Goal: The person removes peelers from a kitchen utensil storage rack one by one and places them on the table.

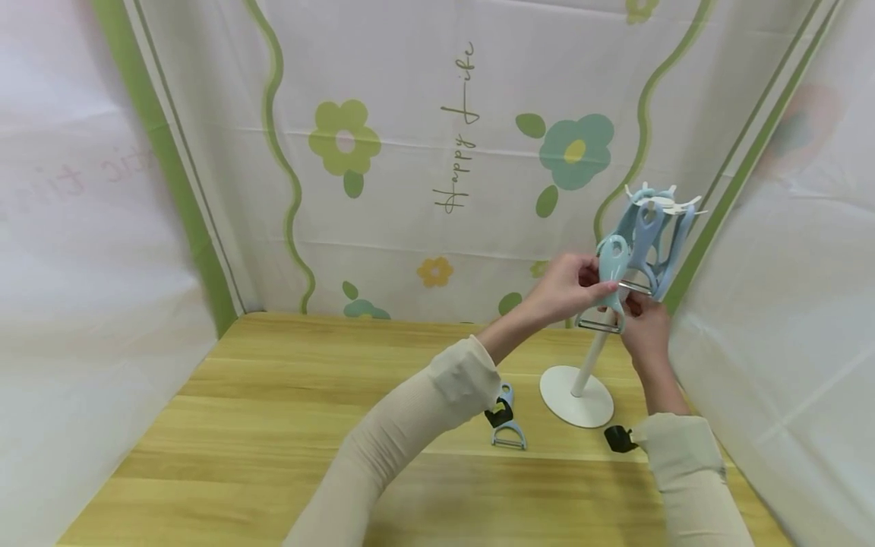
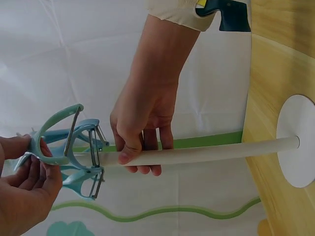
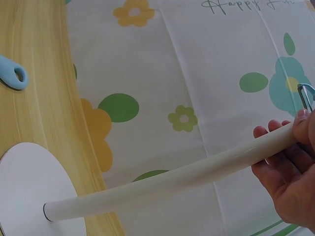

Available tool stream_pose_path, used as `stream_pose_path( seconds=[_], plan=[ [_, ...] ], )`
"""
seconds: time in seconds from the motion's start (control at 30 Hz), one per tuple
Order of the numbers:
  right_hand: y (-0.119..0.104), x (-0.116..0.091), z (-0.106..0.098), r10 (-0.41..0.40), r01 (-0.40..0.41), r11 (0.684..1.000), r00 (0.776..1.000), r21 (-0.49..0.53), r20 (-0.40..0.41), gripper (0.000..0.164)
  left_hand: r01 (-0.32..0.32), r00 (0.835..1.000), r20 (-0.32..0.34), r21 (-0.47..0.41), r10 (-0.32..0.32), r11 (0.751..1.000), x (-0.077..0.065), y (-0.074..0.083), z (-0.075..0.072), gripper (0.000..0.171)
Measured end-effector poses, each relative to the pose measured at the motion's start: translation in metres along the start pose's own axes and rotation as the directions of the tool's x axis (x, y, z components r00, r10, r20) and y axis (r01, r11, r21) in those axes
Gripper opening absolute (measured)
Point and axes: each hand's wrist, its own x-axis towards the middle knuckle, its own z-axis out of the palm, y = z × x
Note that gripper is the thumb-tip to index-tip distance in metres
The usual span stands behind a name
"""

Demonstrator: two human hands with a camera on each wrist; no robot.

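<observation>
At the far right, the left hand pinches a green peeler and the right hand holds a pole

The person's left grip pinches a mint peeler. The right grip holds a white pole, fixed in a round base.

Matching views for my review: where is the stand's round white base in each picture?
Head: base, lower right of centre.
Left wrist: base, at the right edge.
Right wrist: base, at lower left, partly cut off.
Shared landmark: the white pole, gripped by the right hand.
</observation>
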Motion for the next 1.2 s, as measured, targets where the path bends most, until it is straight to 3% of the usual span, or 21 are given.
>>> stream_pose_path(
  seconds=[0.17,0.47,0.67,0.93,1.2],
  plan=[
    [0.001,0.0,0.001,0.008,-0.009,0.998,1.0,-0.065,-0.011,0.031,0.014,1.0,-0.005,0.039,-0.014,0.999,-0.003,-0.008,-0.003,0.012],
    [0.001,-0.001,0.001,-0.003,0.002,0.999,1.0,0.033,0.023,0.029,-0.006,1.0,-0.007,0.085,0.007,0.996,-0.009,-0.02,-0.008,0.012],
    [0.002,0.0,0.001,-0.016,0.013,0.997,0.999,0.08,0.039,0.026,0.01,1.0,0.009,0.061,-0.011,0.998,-0.016,-0.031,-0.009,0.011],
    [-0.016,-0.007,-0.001,-0.007,-0.004,0.987,0.998,0.158,0.07,0.022,0.071,0.997,0.0,0.021,-0.071,0.997,-0.028,-0.048,-0.012,0.011],
    [0.002,0.0,0.001,0.006,-0.016,0.989,0.998,0.146,0.064,0.029,0.155,0.987,-0.031,-0.021,-0.156,0.988,-0.041,-0.063,-0.014,0.013]
  ],
)
